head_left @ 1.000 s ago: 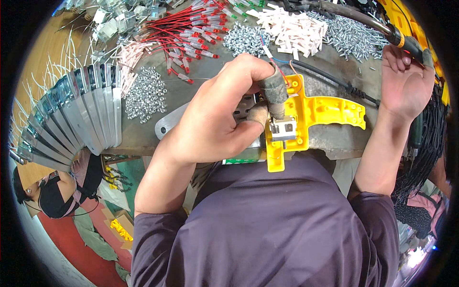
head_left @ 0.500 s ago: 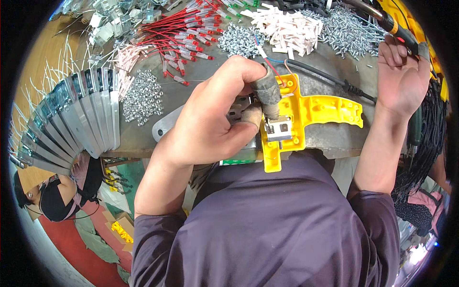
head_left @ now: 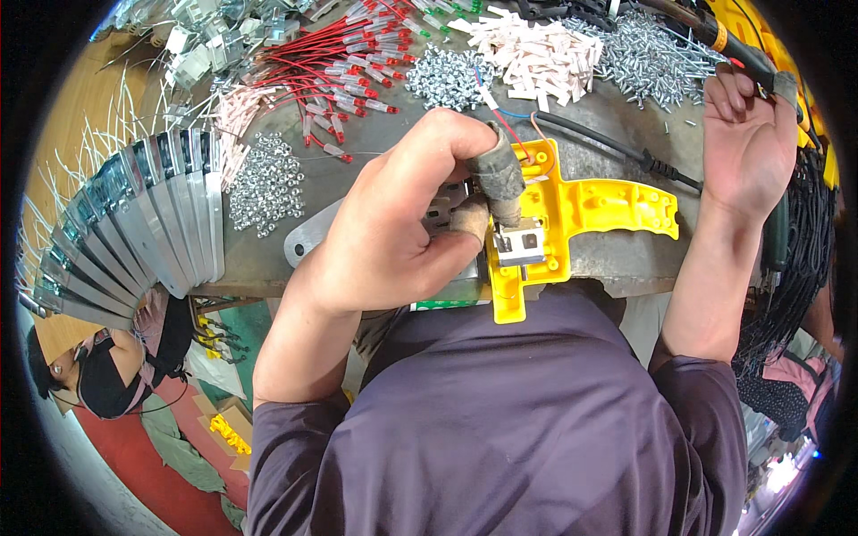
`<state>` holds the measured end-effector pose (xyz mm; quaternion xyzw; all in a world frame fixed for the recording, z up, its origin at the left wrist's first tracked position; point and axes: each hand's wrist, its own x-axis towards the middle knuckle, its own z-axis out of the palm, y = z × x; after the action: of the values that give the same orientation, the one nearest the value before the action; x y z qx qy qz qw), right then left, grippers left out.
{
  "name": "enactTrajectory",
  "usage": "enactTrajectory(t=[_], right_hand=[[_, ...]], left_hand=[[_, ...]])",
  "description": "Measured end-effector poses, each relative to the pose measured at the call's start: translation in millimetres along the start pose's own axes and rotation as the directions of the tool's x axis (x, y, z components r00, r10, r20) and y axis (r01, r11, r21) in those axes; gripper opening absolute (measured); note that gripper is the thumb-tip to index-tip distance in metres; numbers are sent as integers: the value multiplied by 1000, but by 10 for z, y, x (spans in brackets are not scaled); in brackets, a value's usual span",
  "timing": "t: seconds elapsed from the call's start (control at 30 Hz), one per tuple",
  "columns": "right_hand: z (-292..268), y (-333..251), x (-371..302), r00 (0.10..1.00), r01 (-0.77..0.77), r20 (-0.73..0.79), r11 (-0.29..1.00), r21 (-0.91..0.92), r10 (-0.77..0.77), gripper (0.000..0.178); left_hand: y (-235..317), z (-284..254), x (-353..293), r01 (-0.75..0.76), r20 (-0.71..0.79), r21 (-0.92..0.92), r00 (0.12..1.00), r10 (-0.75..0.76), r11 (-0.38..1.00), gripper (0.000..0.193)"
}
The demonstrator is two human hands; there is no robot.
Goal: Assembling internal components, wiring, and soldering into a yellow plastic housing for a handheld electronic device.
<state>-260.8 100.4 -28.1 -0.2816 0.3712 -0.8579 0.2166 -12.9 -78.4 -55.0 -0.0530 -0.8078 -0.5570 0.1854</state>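
Observation:
My left hand (head_left: 384, 223) is closed, its taped thumb and forefinger pressed at a small silver metal bracket (head_left: 521, 247) that sits in a yellow plastic handle shell (head_left: 617, 204). The shell lies open side up at the bench's front edge. A rounded metal blade (head_left: 308, 234) juts out left from beneath this hand. Thin red and blue wires run from the shell's top toward a black power cord (head_left: 590, 134). Up on the right, my right hand (head_left: 751, 143) has its fingers curled round a black rod-shaped tool with an orange band (head_left: 720, 37).
Metal blades (head_left: 134, 223) fan out at left, beside a pile of nuts (head_left: 266, 183). Farther back lie red-wired indicator lights (head_left: 357, 67), small metal fasteners (head_left: 451, 76), white sleeves (head_left: 545, 54) and screws (head_left: 652, 58). Black cables (head_left: 795, 241) hang at right. Another person (head_left: 112, 366) is at lower left.
My right hand and the tool have shifted very slightly left and up. The left hand and the yellow shell stay almost in the same place.

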Motion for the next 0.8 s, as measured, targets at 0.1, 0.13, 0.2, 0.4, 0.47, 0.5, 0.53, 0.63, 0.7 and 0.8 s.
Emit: enactTrajectory(t=[0.1, 0.13, 0.2, 0.4, 0.47, 0.5, 0.53, 0.63, 0.7, 0.8], right_hand=[[10, 7, -10, 1000, 1, -10, 1000, -22, -1, 23], [18, 11, -13, 1000, 7, -23, 999, -44, -8, 22], [60, 17, -28, 999, 16, -51, 997, -74, -19, 22], [18, 17, -18, 1000, 5, -8, 999, -44, -5, 23], [12, 21, -16, 1000, 5, -18, 998, -58, -6, 24], [-1, 19, -12, 1000, 2, -8, 999, -43, -2, 24], [-7, 17, -9, 1000, -1, 1, 1000, -27, 1, 25], [17, 24, -13, 999, 9, -31, 999, -53, -11, 25], [-18, 18, 7, 1000, 6, -21, 999, -38, -6, 25], [-25, 9, 19, 1000, -2, 9, 1000, -14, 3, 24]], left_hand=[[-1, 9, 3, 8, -9, -13, 1000, -8, 1000, 43], [3, 13, 2, 8, -8, -13, 1000, -8, 1000, 43], [10, 23, -4, 32, -30, -55, 999, -34, 998, 43], [-2, -7, 1, -9, 5, -12, 1000, 9, 1000, 45], [1, 0, -6, 16, 3, -32, 1000, -16, 999, 45], [3, 3, -9, 40, 1, -53, 999, -40, 998, 46], [-2, 3, -10, 40, 2, -53, 999, -40, 998, 46], [-25, -1, -12, 20, 12, -64, 1000, -19, 998, 46], [-28, -4, -12, 19, 24, -77, 1000, -17, 997, 46], [7, -10, -21, 67, 18, -21, 998, -67, 998, 46]])
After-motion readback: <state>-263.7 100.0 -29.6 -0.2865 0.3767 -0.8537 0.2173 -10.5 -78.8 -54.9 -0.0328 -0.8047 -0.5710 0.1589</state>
